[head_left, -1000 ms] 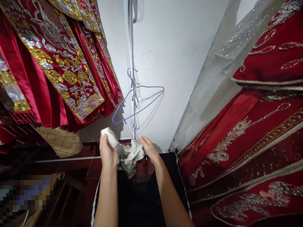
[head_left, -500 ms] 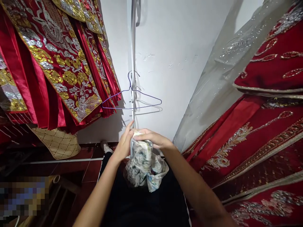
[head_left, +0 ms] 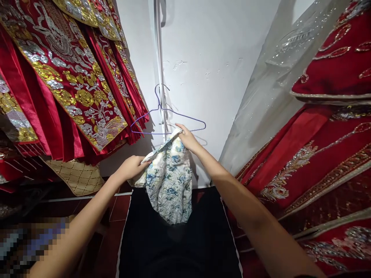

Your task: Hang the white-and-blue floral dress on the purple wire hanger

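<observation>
Her left hand (head_left: 131,166) pinched one top corner of a flowered cloth (head_left: 169,181); the right hand (head_left: 187,138) gripped the other corner, raised just below a purple wire hanger (head_left: 168,121) on a pole (head_left: 159,69). Red embroidered garments (head_left: 66,77) hung on both sides.

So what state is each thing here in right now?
wire hanger: bare, level, hooked on the pole.
floral cloth: unfolded, hanging between both hands.
left hand: shut on the cloth's edge.
right hand: pinching its top corner, by the hanger.
red robes: hanging on both sides.
</observation>
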Motion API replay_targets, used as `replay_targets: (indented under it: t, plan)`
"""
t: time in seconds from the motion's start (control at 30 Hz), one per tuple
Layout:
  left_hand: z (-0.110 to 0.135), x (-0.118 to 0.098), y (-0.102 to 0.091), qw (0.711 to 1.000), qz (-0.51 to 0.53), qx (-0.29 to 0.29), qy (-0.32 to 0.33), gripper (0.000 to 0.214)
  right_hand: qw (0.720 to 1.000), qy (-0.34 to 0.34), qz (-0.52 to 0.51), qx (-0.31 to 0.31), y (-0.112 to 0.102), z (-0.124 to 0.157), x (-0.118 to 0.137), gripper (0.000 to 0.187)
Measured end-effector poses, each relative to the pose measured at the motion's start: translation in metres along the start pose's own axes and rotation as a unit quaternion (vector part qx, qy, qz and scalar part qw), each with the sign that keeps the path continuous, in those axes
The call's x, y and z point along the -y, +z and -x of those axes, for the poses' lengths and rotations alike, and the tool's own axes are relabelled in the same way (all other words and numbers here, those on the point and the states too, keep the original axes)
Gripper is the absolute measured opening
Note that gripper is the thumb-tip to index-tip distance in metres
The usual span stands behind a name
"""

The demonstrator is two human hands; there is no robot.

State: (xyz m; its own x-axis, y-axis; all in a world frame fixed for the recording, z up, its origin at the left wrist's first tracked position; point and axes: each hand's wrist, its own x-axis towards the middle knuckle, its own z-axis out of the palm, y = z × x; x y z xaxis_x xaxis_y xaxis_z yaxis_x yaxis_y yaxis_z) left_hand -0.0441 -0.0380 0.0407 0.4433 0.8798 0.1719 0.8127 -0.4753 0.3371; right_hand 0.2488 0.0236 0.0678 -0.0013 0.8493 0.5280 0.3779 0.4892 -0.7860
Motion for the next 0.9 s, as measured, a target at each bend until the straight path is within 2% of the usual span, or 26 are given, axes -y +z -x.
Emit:
replay_targets:
  t: [0.1, 0.2, 0.23, 0.3, 0.4, 0.47, 0.53, 0.57, 0.6, 0.67, 0.73, 0.77, 0.83, 0.9]
  plan:
    - [-0.006, 0.016, -0.001, 0.998, -0.046, 0.008, -0.032, 0.038, 0.996, 0.034, 0.066, 0.043, 0.003, -0.017, -0.014, 0.022]
    - [-0.009, 0.034, -0.011, 0.993, -0.095, 0.022, -0.069, 0.027, 0.99, 0.038, 0.129, 0.039, -0.016, -0.022, -0.017, 0.015]
    - [-0.011, 0.037, -0.016, 0.991, -0.106, 0.008, -0.076, 0.024, 0.987, 0.039, 0.152, 0.035, -0.024, -0.021, -0.016, 0.017]
    - [-0.015, 0.036, -0.028, 0.99, -0.111, -0.061, -0.059, 0.022, 0.982, 0.038, 0.186, 0.019, -0.038, -0.019, -0.009, 0.026]
    - [-0.029, 0.022, -0.046, 0.979, -0.068, -0.188, 0.03, 0.022, 0.983, 0.04, 0.181, -0.004, -0.049, -0.012, 0.003, 0.032]
    - [-0.041, 0.01, -0.055, 0.969, -0.01, -0.234, 0.08, 0.022, 0.989, 0.044, 0.135, 0.027, -0.049, -0.004, 0.01, 0.027]
    - [-0.054, 0.002, -0.062, 0.962, 0.052, -0.252, 0.092, 0.029, 0.992, 0.029, 0.078, 0.094, -0.047, 0.006, 0.014, 0.016]
    - [-0.061, 0.0, -0.065, 0.961, 0.071, -0.251, 0.089, 0.037, 0.991, 0.013, 0.057, 0.121, -0.047, 0.011, 0.015, 0.014]
    - [-0.066, 0.0, -0.068, 0.962, 0.08, -0.247, 0.083, 0.043, 0.991, -0.005, 0.043, 0.128, -0.048, 0.015, 0.015, 0.023]
    - [-0.074, 0.003, -0.072, 0.968, 0.075, -0.229, 0.077, 0.047, 0.997, -0.036, 0.026, 0.069, -0.054, 0.019, 0.011, 0.052]
    - [-0.08, 0.007, -0.077, 0.972, 0.063, -0.211, 0.08, 0.04, 0.998, -0.054, 0.009, -0.042, -0.066, 0.014, 0.004, 0.075]
    - [-0.082, 0.008, -0.079, 0.973, 0.056, -0.207, 0.084, 0.038, 0.994, -0.057, 0.007, -0.092, -0.074, 0.009, 0.001, 0.08]
    - [-0.084, 0.009, -0.084, 0.974, 0.033, -0.203, 0.093, 0.033, 0.989, -0.048, 0.025, -0.141, -0.091, -0.006, -0.003, 0.074]
    - [-0.084, 0.01, -0.089, 0.973, 0.002, -0.208, 0.101, 0.029, 0.994, 0.001, 0.042, -0.106, -0.108, -0.021, 0.0, 0.051]
